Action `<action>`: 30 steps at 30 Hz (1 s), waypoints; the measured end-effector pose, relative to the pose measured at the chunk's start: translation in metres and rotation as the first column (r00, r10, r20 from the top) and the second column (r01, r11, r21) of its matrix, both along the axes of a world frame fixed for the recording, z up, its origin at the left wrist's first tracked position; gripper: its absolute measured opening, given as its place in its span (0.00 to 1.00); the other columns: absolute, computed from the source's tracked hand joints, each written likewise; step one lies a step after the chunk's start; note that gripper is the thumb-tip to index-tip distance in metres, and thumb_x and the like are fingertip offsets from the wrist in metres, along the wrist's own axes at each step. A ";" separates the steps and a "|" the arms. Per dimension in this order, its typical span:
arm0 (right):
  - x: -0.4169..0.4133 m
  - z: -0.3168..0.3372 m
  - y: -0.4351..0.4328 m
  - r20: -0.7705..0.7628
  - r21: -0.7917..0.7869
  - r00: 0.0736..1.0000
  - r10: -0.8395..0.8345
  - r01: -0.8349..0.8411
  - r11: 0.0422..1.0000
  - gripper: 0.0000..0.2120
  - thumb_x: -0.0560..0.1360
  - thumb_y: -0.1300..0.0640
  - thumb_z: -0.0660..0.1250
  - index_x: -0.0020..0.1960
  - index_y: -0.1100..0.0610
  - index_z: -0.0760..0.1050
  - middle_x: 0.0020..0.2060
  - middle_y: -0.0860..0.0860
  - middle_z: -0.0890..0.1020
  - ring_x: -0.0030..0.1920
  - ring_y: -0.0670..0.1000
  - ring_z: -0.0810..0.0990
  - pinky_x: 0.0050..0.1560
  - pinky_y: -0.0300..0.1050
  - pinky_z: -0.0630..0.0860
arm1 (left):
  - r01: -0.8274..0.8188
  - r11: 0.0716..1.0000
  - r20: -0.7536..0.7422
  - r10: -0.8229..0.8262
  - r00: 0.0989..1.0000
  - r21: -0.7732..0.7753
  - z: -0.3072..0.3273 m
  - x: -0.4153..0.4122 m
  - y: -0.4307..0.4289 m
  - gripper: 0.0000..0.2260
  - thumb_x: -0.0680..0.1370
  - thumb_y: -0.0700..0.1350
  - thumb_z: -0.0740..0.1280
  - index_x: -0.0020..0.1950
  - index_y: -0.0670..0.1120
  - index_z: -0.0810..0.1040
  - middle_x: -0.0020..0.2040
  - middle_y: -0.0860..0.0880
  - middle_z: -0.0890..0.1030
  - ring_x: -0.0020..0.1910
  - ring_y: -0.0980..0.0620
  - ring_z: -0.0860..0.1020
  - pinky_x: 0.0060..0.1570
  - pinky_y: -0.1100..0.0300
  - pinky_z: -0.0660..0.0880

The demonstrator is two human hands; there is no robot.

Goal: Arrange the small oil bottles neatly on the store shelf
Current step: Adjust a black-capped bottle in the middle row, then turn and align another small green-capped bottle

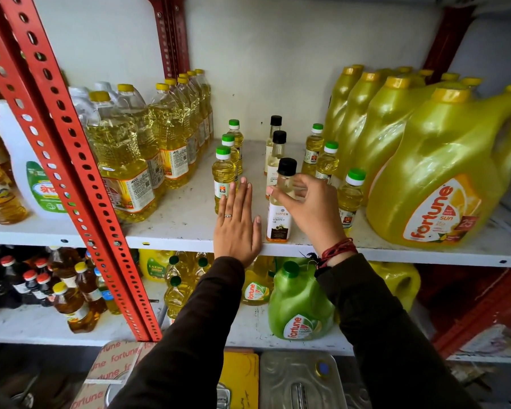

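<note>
Small oil bottles stand in three rows on the white shelf [183, 219]. Three green-capped yellow bottles [223, 175] form the left row. Three black-capped coconut oil bottles form the middle row, and my right hand [307, 208] grips the neck of the front coconut oil bottle [279, 219], which stands near the shelf's front edge. Three more green-capped bottles [350, 196] line up on the right. My left hand [238, 225] lies flat and open on the shelf, fingers straight, just right of the front left bottle and beside the held one.
Large clear oil bottles [121, 160] fill the shelf's left side. Big yellow Fortune jugs [443, 184] crowd the right. A red perforated upright [71, 160] crosses the left foreground. The lower shelf holds a green jug [298, 305] and several dark and yellow bottles.
</note>
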State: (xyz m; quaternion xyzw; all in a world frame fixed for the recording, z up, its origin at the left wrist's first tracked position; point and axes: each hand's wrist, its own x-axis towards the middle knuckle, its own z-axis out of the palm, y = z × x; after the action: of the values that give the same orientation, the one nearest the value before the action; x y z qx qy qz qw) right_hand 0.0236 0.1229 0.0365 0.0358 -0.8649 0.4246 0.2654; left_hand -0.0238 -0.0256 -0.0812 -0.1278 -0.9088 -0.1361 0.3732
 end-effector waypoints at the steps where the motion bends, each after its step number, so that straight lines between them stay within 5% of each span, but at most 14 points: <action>1: 0.001 0.001 0.000 0.001 -0.010 1.000 0.002 -0.002 1.000 0.26 0.68 0.37 0.75 0.59 0.53 0.81 0.55 0.50 0.86 0.56 0.50 0.84 0.57 0.52 0.82 | 0.011 1.000 -0.001 -0.011 1.000 0.008 0.001 0.001 0.000 0.31 0.84 0.52 0.49 0.85 0.40 0.53 0.86 0.42 0.50 0.85 0.46 0.46 0.84 0.48 0.44; 6: 0.012 0.024 0.000 -0.124 -0.079 0.992 -0.014 0.004 0.997 0.38 0.67 0.32 0.72 0.71 0.52 0.72 0.68 0.49 0.78 0.69 0.47 0.76 0.70 0.49 0.75 | 0.040 0.997 -0.022 -0.038 0.999 0.064 0.001 0.009 -0.016 0.31 0.84 0.52 0.50 0.85 0.41 0.55 0.86 0.43 0.52 0.85 0.48 0.46 0.83 0.52 0.39; 13: 0.013 0.067 -0.033 -0.256 -0.089 0.964 0.073 -0.098 0.991 0.31 0.70 0.40 0.74 0.68 0.53 0.75 0.65 0.49 0.81 0.65 0.44 0.78 0.68 0.44 0.75 | -0.054 0.995 -0.054 0.059 0.997 0.089 0.010 0.004 -0.090 0.30 0.84 0.50 0.50 0.85 0.40 0.54 0.85 0.42 0.52 0.85 0.48 0.44 0.82 0.53 0.37; 18: -0.015 0.060 -0.081 -0.040 -0.124 0.982 0.185 -0.188 0.974 0.27 0.74 0.48 0.74 0.70 0.54 0.73 0.68 0.52 0.78 0.68 0.48 0.76 0.70 0.47 0.73 | -0.098 0.995 -0.013 0.098 0.995 0.033 -0.004 0.001 -0.133 0.30 0.84 0.51 0.50 0.85 0.40 0.54 0.85 0.42 0.52 0.85 0.49 0.45 0.83 0.53 0.37; 22: -0.040 0.044 -0.112 0.102 -0.229 0.971 0.215 -0.187 0.955 0.21 0.76 0.57 0.72 0.67 0.59 0.74 0.63 0.54 0.80 0.58 0.45 0.74 0.61 0.39 0.68 | -0.067 0.997 -0.014 0.066 0.998 -0.036 -0.005 -0.005 -0.150 0.30 0.84 0.50 0.50 0.85 0.41 0.52 0.85 0.43 0.51 0.85 0.47 0.47 0.83 0.52 0.38; 27: -0.074 0.026 -0.123 0.144 -0.267 0.975 0.169 -0.126 0.956 0.12 0.73 0.59 0.74 0.56 0.55 0.80 0.52 0.51 0.84 0.55 0.53 0.83 0.64 0.56 0.78 | -0.071 0.995 -0.072 0.066 0.995 -0.065 -0.005 -0.010 -0.155 0.31 0.83 0.50 0.51 0.85 0.40 0.53 0.85 0.42 0.51 0.85 0.46 0.47 0.83 0.51 0.39; 30: -0.076 0.024 -0.119 0.158 -0.259 0.981 0.111 -0.067 0.964 0.14 0.72 0.60 0.75 0.57 0.59 0.81 0.52 0.54 0.85 0.54 0.53 0.83 0.63 0.52 0.78 | -0.074 0.995 -0.096 0.067 0.993 -0.069 -0.007 -0.011 -0.156 0.31 0.83 0.50 0.52 0.84 0.39 0.55 0.85 0.42 0.52 0.85 0.47 0.45 0.83 0.51 0.38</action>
State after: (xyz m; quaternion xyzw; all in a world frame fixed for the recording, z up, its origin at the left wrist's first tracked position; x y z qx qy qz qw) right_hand -0.0526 0.0036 0.0609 0.0040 -0.8208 0.5443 0.1731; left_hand -0.0350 -0.1814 -0.0880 -0.1153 -0.8986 -0.0836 0.4151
